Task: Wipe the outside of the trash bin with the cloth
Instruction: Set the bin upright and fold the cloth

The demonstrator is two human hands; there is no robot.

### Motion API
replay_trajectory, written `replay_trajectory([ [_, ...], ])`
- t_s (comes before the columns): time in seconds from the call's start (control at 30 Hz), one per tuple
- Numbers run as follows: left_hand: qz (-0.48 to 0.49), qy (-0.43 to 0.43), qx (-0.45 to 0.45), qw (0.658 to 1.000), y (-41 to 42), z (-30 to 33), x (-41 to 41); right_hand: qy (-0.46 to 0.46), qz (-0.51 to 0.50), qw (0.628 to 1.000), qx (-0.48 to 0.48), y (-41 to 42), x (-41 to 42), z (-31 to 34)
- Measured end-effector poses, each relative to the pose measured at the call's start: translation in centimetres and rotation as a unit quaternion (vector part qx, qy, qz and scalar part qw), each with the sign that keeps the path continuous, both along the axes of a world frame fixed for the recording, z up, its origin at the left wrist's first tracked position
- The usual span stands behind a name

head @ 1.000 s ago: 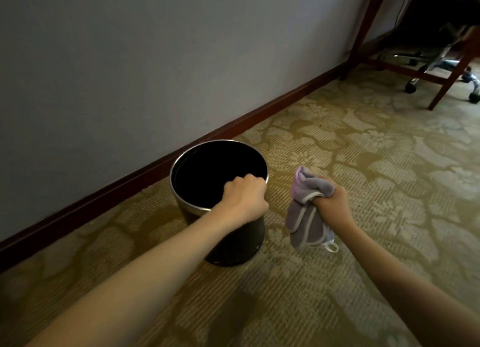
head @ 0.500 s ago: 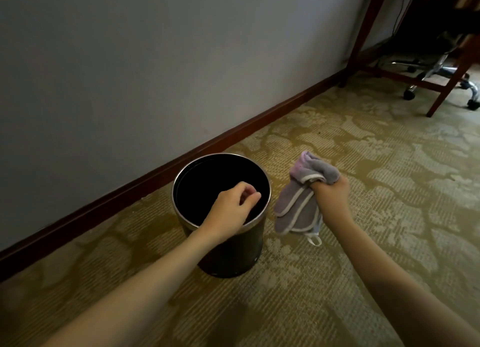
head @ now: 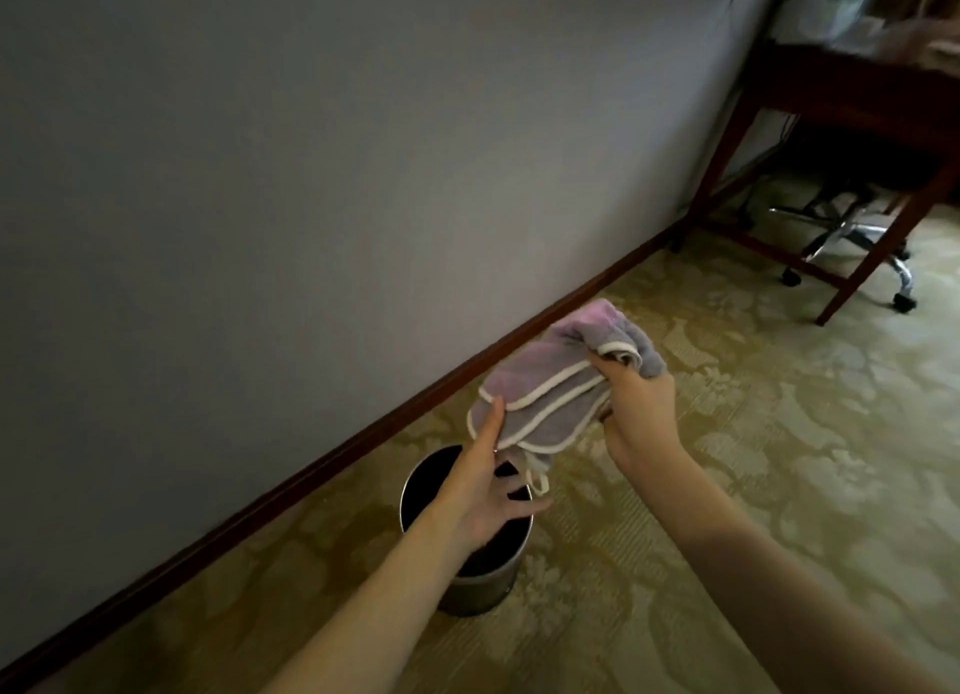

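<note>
While the bin [head: 470,584] stands upright on the carpet [head: 727,485] close to the wall [head: 260,174], low in view, both hands are raised above it and neither touches it, as far as I can see. Left hand [head: 483,491] sits over the bin's open mouth, fingers spread and relaxed, thumb up against the lower left edge of the cloth [head: 550,387]; I can't tell for sure if it pinches that edge or just touches it. Cloth hangs bunched between the hands, its long axis running from lower left up to upper right, a loop dangling just over the rim. Right hand [head: 641,407] is clenched round the upper right end of the cloth. So the bin's outer side lies down and left of the cloth hand, with the left hand nearer the bin. My read: cloth is being sorted out, wiping not yet begun; next the cloth has to drop to the bin's side.
</note>
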State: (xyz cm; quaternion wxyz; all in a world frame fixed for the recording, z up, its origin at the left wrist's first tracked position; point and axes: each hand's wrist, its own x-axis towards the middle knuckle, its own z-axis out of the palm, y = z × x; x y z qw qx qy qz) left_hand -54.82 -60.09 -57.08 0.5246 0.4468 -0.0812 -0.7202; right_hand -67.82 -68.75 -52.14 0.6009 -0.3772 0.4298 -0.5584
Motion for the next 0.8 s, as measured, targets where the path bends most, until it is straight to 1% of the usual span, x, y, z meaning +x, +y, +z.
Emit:
replay_trajectory([
  [0.03, 0.009, 0.043, -0.024, 0.999, -0.1, 3.7, 0.2, -0.002, 0.01, 1.0, -0.003, 0.1, 0.4, 3.4],
  [0.07, 0.024, 0.068, -0.045, 0.996, -0.2, 7.5, 0.6, -0.005, 0.018, 1.0, -0.004, 0.3, 0.8, 6.7],
  [0.1, 0.043, 0.071, -0.06, 0.995, -0.3, 11.3, 1.0, -0.008, 0.027, 1.0, -0.004, 0.6, 1.1, 10.1],
  [0.13, 0.061, 0.058, -0.07, 0.994, -0.3, 15.1, 1.4, -0.009, 0.035, 0.999, -0.002, 0.9, 1.3, 13.5],
  [0.27, 0.103, -0.049, -0.115, 0.987, 0.6, 29.3, 3.2, -0.005, 0.067, 0.998, 0.009, 2.1, 1.4, 26.9],
  [0.33, 0.113, -0.091, -0.149, 0.978, 1.5, 35.6, 3.9, -0.001, 0.089, 0.996, 0.009, 2.5, 1.3, 32.8],
  [0.43, 0.148, -0.163, -0.19, 0.957, 3.3, 43.5, 4.5, 0.004, 0.139, 0.99, -0.002, 2.8, 1.4, 40.3],
  [0.57, 0.2, -0.24, -0.24, 0.919, 6.0, 49.6, 5.7, 0.044, 0.224, 0.973, -0.04, 3.4, 2.1, 46.9],
  [0.67, 0.229, -0.283, -0.254, 0.896, 8.5, 51.6, 7.2, 0.066, 0.291, 0.953, -0.059, 4.4, 3.2, 49.2],
  [0.8, 0.26, -0.331, -0.251, 0.872, 12.3, 52.7, 10.5, 0.064, 0.345, 0.935, -0.059, 6.9, 6.2, 51.0],
])
